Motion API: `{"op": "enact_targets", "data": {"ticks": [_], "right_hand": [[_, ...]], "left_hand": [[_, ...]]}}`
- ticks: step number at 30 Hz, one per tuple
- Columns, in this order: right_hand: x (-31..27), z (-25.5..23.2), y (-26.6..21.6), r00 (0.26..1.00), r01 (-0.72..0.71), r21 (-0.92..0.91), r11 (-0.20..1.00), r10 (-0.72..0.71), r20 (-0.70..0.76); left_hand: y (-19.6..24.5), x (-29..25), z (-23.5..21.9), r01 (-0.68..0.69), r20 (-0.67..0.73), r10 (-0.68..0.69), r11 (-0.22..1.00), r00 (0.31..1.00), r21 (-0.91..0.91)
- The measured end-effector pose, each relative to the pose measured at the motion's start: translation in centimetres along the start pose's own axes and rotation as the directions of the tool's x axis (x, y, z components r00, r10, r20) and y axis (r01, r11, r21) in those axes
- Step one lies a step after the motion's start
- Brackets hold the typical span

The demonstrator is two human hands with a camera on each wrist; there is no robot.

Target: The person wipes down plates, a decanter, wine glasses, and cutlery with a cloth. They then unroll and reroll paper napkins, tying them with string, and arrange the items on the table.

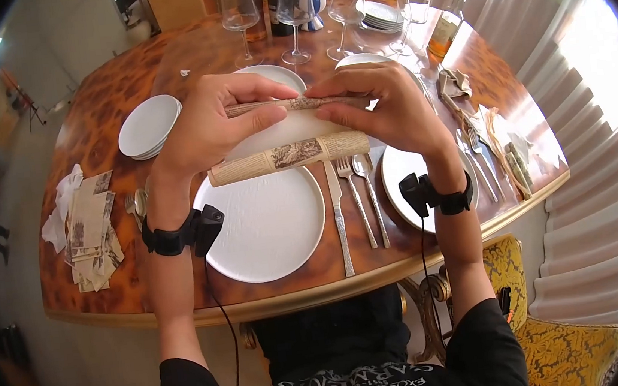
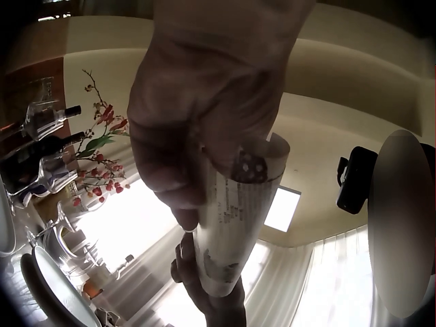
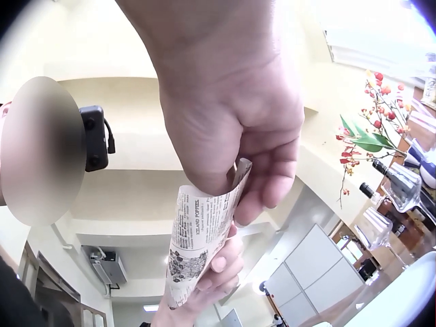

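Note:
A printed paper or cloth napkin (image 1: 290, 157) with newspaper-like text and pictures hangs in a curled roll above a white plate (image 1: 264, 228). Its upper edge is pinched between thumb and fingers by the left hand (image 1: 211, 124) and the right hand (image 1: 390, 105), whose fingertips nearly meet at the middle. In the left wrist view the left hand (image 2: 204, 116) grips one end of the curled napkin (image 2: 231, 218). The right wrist view has the right hand (image 3: 231, 122) pinching the napkin's edge (image 3: 197, 238), the other hand beyond it.
A knife (image 1: 339, 220), forks and a spoon lie right of the plate. Stacked white bowls (image 1: 151, 127) and folded printed napkins (image 1: 91, 231) are at the left. Wine glasses (image 1: 292, 14) and bottles stand at the back; another plate (image 1: 398, 183) lies under the right wrist.

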State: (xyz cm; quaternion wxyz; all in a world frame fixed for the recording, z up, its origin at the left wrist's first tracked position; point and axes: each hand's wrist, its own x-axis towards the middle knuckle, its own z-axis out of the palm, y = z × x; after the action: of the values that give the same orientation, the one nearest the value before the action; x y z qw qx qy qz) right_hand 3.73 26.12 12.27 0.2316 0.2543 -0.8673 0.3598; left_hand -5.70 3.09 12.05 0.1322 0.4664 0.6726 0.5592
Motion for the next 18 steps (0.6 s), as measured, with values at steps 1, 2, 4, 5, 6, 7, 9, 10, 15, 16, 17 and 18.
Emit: {"op": "enact_targets", "data": {"ticks": [1,2,4,5,6,7,9,10,15,16,17,18], "right_hand": [[-0.4,0.0,0.4,0.998,0.063,-0.019,0.998,-0.063,0.004],[-0.9,-0.1,0.4,0.999,0.048,-0.029,0.998,-0.048,0.0],[-2.2,-0.3,0.2,0.998,-0.058,0.071,0.996,0.058,0.001],[-3.0,-0.6,-0.1,0.996,-0.093,0.057,0.994,0.094,-0.012],[-4.0,-1.1,-0.6,0.993,-0.122,0.05,0.991,0.122,-0.005],[-5.1,-1.6,-1.4,0.988,-0.152,0.045,0.987,0.153,-0.018],[-7.4,-3.0,-2.4,0.983,-0.182,-0.017,0.983,0.181,-0.032],[-8.8,-3.7,-3.2,0.949,-0.31,0.043,0.95,0.312,-0.053],[-17.0,-8.5,0.2,0.633,-0.773,-0.185,0.607,0.755,-0.168],[-19.1,-9.6,1.8,0.614,-0.781,-0.286,0.556,0.768,-0.182],[-21.4,-10.7,3.2,0.557,-0.786,-0.428,0.447,0.812,-0.174],[-23.0,-10.9,4.0,0.559,-0.783,-0.431,0.448,0.811,-0.173]], "left_hand": [[-0.1,0.1,0.1,-0.005,0.013,0.006,1.0,1.0,-0.008],[-0.2,0.0,0.3,-0.002,0.03,0.002,1.0,1.0,0.005],[-0.3,0.1,1.2,0.0,0.056,0.0,1.0,0.998,-0.005],[-0.2,0.1,1.9,-0.004,0.056,0.007,0.998,0.998,-0.058],[-0.2,-0.1,2.7,-0.004,0.055,0.01,0.993,0.998,-0.115],[0.3,-0.3,3.6,0.006,0.064,0.004,0.99,0.998,-0.143],[1.6,-0.8,4.9,0.007,0.094,0.003,0.995,0.996,-0.096],[1.9,-1.2,5.0,0.01,0.088,0.0,0.993,0.996,-0.114],[3.1,-2.2,3.6,-0.161,-0.06,0.158,0.986,0.986,-0.037],[3.0,-2.2,3.3,-0.161,-0.065,0.158,0.986,0.985,-0.039],[2.8,-2.1,3.0,-0.155,-0.111,0.146,0.985,0.983,-0.074],[2.7,-1.9,2.7,-0.151,-0.157,0.133,0.983,0.979,-0.108]]}}
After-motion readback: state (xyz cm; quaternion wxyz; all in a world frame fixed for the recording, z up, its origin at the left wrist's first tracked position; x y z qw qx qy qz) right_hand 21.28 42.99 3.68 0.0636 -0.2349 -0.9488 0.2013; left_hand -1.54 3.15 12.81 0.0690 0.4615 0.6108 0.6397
